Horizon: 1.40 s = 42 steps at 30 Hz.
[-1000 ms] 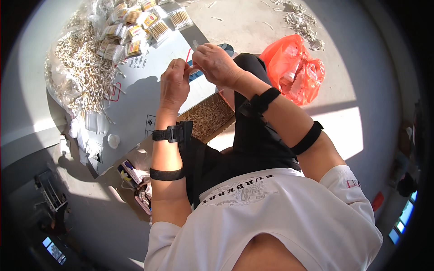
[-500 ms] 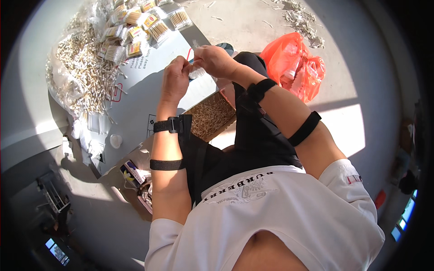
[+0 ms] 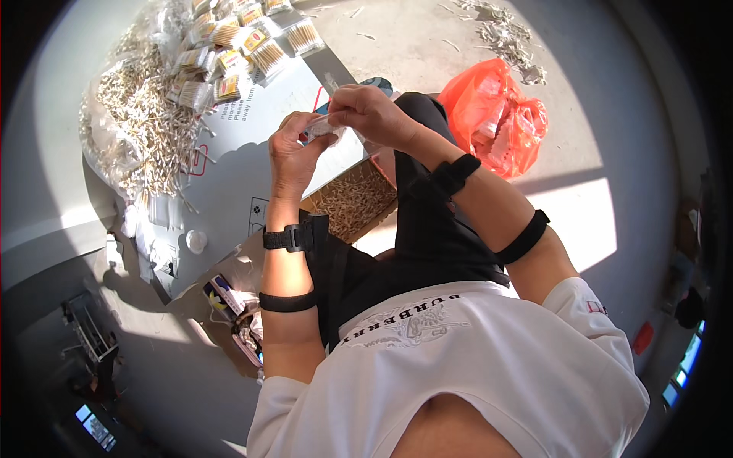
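Over the near right part of the white board (image 3: 244, 164), my left hand (image 3: 294, 156) pinches a small clear plastic bag (image 3: 324, 128) between thumb and fingers. Opposite it, my right hand (image 3: 372, 114) has its fingers closed at the bag's upper right edge. What is inside the bag I cannot make out. A big heap of loose cotton swabs (image 3: 145, 130) spills from clear plastic on the left of the board. Behind it lie several filled packs of cotton swabs (image 3: 267, 57), some with a yellow and red label.
Below the board's edge, by my legs, an open carton (image 3: 353, 197) holds many swabs. A red plastic bag (image 3: 496, 122) sits on the floor at right, with scattered white bits (image 3: 508, 38) beyond. A small white round piece (image 3: 196, 241) lies near the board's left corner.
My left hand has turned and spread its thumb away from its fingers, so the clear bag shows more. My right hand has shifted slightly right and down.
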Available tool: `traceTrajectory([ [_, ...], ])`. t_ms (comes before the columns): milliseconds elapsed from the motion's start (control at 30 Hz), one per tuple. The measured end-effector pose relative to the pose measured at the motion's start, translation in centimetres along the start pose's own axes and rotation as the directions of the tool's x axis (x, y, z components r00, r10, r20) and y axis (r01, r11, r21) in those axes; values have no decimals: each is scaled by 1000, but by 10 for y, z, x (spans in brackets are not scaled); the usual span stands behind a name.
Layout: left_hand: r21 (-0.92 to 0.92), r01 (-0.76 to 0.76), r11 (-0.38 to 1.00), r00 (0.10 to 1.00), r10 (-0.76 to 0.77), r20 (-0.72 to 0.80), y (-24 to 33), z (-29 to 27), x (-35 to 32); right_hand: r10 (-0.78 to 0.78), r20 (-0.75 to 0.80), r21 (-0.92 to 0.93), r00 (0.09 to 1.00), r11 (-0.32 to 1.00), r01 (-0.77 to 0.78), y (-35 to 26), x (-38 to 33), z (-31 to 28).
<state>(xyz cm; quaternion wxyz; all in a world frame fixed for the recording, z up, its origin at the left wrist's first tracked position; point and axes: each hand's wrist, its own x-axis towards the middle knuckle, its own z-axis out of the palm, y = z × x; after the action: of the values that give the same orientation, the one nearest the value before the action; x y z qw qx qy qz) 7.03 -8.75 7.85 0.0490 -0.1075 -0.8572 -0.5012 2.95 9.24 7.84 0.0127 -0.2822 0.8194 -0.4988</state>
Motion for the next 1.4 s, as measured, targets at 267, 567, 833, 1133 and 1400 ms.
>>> traceTrajectory([
  [267, 20, -219, 976, 958, 219, -184, 48, -9, -14, -35, -101, 341, 994, 938, 67, -49, -19, -19],
  [567, 118, -401, 908, 865, 418, -278, 79, -21, -23, 9, -267, 513, 964, 847, 135, -76, -35, -16],
  [833, 501, -517, 694, 685, 687, -243, 83, -10, -41, 450, 538, 806, 713, -27, -591, -80, -52, -20],
  [1133, 525, -604, 600, 714, 700, 21, 93, -17, -70, 302, 380, 920, 874, -27, -391, -74, -62, -2],
  [1400, 295, -518, 803, 746, 593, -303, 102, -25, -76, 223, 64, 881, 973, 446, -160, -85, -65, -7],
])
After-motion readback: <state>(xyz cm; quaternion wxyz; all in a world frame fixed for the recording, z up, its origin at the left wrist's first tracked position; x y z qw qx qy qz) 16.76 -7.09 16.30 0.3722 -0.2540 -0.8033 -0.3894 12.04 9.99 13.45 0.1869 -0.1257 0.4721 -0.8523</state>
